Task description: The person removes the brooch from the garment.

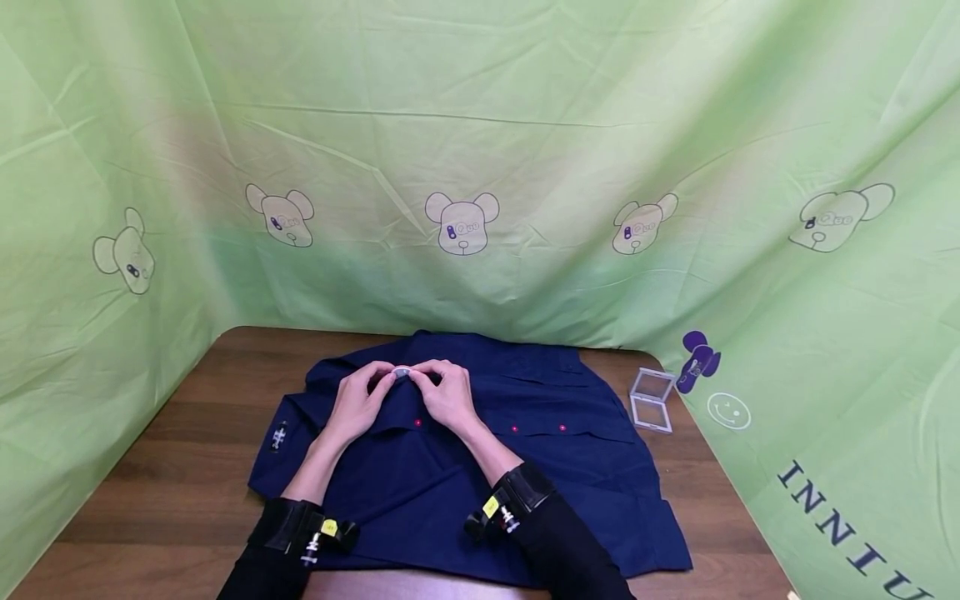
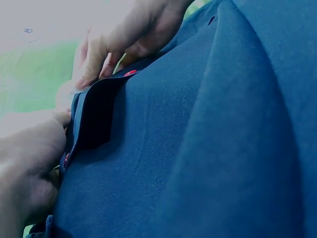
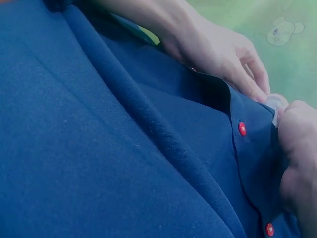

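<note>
A dark blue button-up garment (image 1: 600, 500) lies spread on the table, with red buttons (image 1: 514, 429) along its front strip. Over its upper left part, my left hand (image 1: 356, 404) and right hand (image 1: 448, 396) meet at the fingertips. Between them they pinch a small pale rounded piece (image 1: 402, 372) with a grey middle; its kind is unclear. In the right wrist view this whitish piece (image 3: 275, 101) shows at the cloth edge, partly covered by fingers. The left wrist view has the front strip (image 2: 79, 116) raised and gaping near both hands; overexposure hides the piece there.
At the right edge of the wooden table (image 1: 180, 467) stands a clear hinged square case (image 1: 651, 412), its lid raised. A black patch with white marks (image 1: 278, 437) lies at the garment's left. Green printed cloth (image 1: 465, 150) hangs behind and along both sides.
</note>
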Demonstrator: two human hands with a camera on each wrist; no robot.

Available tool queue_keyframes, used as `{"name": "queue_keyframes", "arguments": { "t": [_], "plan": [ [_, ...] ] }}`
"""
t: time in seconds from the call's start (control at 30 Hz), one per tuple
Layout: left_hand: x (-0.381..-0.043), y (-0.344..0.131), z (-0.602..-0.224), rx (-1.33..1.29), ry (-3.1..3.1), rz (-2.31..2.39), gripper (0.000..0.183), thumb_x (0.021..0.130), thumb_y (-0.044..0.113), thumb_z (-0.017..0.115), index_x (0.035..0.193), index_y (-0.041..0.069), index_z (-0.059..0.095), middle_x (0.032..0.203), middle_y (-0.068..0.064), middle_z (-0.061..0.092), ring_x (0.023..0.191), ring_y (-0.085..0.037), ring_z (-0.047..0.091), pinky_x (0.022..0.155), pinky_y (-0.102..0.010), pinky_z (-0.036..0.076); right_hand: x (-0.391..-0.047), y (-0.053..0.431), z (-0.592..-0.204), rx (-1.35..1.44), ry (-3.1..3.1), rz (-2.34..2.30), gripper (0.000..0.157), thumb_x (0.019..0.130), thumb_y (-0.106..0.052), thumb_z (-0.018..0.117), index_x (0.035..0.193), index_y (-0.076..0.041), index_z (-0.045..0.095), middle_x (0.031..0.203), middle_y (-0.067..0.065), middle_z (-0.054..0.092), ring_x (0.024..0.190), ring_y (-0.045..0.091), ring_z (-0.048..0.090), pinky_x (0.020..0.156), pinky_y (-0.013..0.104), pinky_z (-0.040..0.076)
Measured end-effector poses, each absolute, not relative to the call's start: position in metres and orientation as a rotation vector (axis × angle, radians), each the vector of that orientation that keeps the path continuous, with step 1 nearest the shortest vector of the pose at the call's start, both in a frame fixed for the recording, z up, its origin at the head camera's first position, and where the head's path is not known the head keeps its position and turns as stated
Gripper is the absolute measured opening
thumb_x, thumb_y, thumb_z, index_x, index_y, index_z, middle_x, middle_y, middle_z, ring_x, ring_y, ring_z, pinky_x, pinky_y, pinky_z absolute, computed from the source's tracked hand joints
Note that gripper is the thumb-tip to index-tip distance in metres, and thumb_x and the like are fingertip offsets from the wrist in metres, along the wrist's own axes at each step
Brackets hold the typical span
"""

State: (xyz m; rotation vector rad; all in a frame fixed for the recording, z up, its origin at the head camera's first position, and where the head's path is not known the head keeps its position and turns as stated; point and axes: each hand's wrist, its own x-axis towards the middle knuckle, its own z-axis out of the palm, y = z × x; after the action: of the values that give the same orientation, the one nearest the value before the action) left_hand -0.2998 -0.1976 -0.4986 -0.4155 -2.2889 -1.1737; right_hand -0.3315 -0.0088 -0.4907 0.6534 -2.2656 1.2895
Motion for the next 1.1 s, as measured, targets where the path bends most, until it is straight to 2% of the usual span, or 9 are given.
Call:
{"name": "queue_keyframes", "arguments": {
  "t": [0.43, 0.73, 1.1],
  "plan": [
    [-0.2996, -0.1975, -0.4985, -0.392, -2.289, -1.17, 0.014, 0.098, 0.013, 0.071, 0.108, 0.004, 0.077, 0.097, -0.007, 0.077, 0.089, -0.019, 0.068, 0.08, -0.043, 0.053, -0.3317, -0.0071, -0.4924, 0.705, -2.29, 1.22, 0.011, 0.093, -0.025, 0.077, 0.097, -0.016, 0.083, 0.094, -0.006, 0.078, 0.088, 0.012, 0.067, 0.075, 0.032, 0.054],
    [-0.2991, -0.1977, -0.4981, -0.386, -2.301, -1.155, 0.014, 0.098, 0.015, 0.072, 0.107, 0.006, 0.077, 0.096, -0.005, 0.076, 0.088, -0.018, 0.068, 0.079, -0.042, 0.052, -0.332, -0.008, -0.4906, 0.762, -2.352, 1.162, 0.019, 0.091, -0.028, 0.078, 0.106, -0.016, 0.08, 0.098, -0.008, 0.078, 0.092, 0.007, 0.064, 0.08, 0.03, 0.052],
    [-0.2991, -0.1972, -0.4974, -0.398, -2.302, -1.14, 0.014, 0.098, 0.014, 0.072, 0.107, 0.005, 0.077, 0.097, -0.006, 0.077, 0.092, -0.02, 0.068, 0.081, -0.043, 0.052, -0.3295, -0.0109, -0.4878, 0.741, -2.451, 1.103, 0.021, 0.094, -0.031, 0.074, 0.104, -0.014, 0.08, 0.096, -0.006, 0.078, 0.093, 0.01, 0.063, 0.082, 0.032, 0.052]
  ]
}}
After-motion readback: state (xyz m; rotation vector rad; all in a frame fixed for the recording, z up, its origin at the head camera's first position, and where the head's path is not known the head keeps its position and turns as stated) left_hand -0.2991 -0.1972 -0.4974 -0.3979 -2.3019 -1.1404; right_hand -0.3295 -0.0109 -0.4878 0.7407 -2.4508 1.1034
